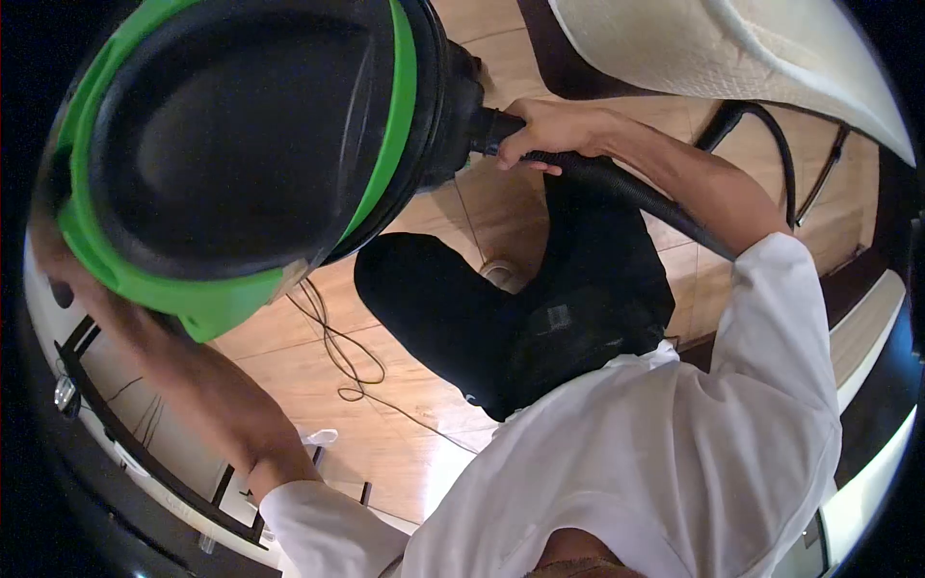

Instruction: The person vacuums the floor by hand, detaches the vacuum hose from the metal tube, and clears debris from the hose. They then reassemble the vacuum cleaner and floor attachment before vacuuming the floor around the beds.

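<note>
A large vacuum cleaner with a black lid [241,135] and a green rim [400,106] fills the upper left. Its black hose [665,207] runs from a connector on the side back under my right forearm. My right hand [549,130] is closed around the hose end, right beside the connector. At the far left edge my left hand [46,226] is against the outer side of the green rim, dark and blurred, with its fingers hidden.
A thin cable [361,371] lies looped on the wood-look floor [279,371]. Pale cushioned furniture [665,43] stands at the upper right, with a black tube [827,178] near it. A dark-framed piece [159,448] is at the lower left. My bent knees are below the vacuum.
</note>
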Available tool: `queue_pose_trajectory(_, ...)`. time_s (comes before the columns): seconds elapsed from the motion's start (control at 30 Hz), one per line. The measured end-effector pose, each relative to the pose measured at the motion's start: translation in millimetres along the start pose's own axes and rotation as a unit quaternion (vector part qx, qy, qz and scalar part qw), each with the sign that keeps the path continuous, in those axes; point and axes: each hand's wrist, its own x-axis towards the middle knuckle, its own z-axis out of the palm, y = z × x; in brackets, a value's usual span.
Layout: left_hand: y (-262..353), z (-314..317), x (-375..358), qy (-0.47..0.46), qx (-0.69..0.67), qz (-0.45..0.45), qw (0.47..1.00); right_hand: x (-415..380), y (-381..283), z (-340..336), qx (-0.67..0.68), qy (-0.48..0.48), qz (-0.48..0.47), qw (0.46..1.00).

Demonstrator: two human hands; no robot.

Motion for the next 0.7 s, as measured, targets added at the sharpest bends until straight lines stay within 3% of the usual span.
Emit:
queue_pose_trajectory(0.13, -49.0, -20.4, -19.1, 0.045, -0.063, -0.079, 0.994, 0.5, -9.5, -3.9, -0.028, 0.018, -0.036, 0.999)
queue_pose_trajectory(0.2, -30.5, 0.9, -18.6, 0.098, 0.091, 0.065, 0.989, 2.2, -14.5, -5.4, -0.039, 0.026, -0.038, 0.998)
queue_pose_trajectory(0.23, -32.8, -3.6, -16.4, 0.063, 0.175, 0.025, 0.982, 4.0, -17.4, -5.4, -0.048, 0.029, -0.033, 0.998)
queue_pose_trajectory(0.27, -61.3, -11.6, -17.6, 0.071, 0.119, -0.005, 0.990, 6.3, -19.3, -1.4, -0.042, 0.031, -0.036, 0.998)
queue_pose_trajectory(0.3, -63.0, -14.9, -19.4, 0.059, 0.135, 0.002, 0.989, 10.0, -20.3, 4.9, -0.072, 0.093, -0.117, 0.986)
queue_pose_trajectory(0.33, -60.8, -13.1, -17.6, 0.045, 0.146, 0.012, 0.988, 14.1, -17.6, 10.6, -0.100, 0.161, -0.194, 0.962)
queue_pose_trajectory(0.4, -52.2, -11.4, -17.5, 0.087, 0.176, 0.085, 0.977, 31.3, -2.5, 16.1, -0.252, 0.316, -0.102, 0.909)
queue_pose_trajectory(0.43, -17.0, -6.9, -8.4, 0.077, -0.062, -0.220, 0.970, 10.7, -10.5, 27.0, -0.345, 0.335, -0.112, 0.870)
queue_pose_trajectory(0.47, -42.9, -6.8, -15.7, 0.002, 0.078, -0.122, 0.989, -7.6, -10.1, 30.6, -0.433, 0.347, -0.110, 0.825)
queue_pose_trajectory(0.5, -35.2, -1.1, -12.4, 0.002, 0.140, -0.036, 0.989, -12.9, -2.0, 36.9, -0.491, 0.409, -0.159, 0.752)
queue_pose_trajectory(0.53, -22.1, 0.0, -3.3, -0.040, 0.181, -0.033, 0.982, -23.5, 16.2, 39.2, -0.552, 0.454, -0.201, 0.670)
queue_pose_trajectory(0.57, -8.9, 8.0, 0.4, -0.014, 0.132, -0.022, 0.991, -60.0, 26.1, 47.4, -0.547, 0.480, -0.162, 0.667)
queue_pose_trajectory(0.6, -68.0, 2.6, -22.5, -0.015, 0.033, -0.069, 0.997, -94.1, 28.8, 61.5, -0.450, 0.487, -0.134, 0.737)
queue_pose_trajectory(0.63, -64.2, 5.0, -23.7, -0.033, 0.043, -0.069, 0.996, -126.7, 28.3, 68.1, -0.346, 0.488, -0.117, 0.793)
queue_pose_trajectory(0.7, -54.9, -2.2, -27.8, -0.069, 0.059, -0.111, 0.990, -206.5, 36.3, 87.8, -0.220, 0.489, 0.039, 0.843)
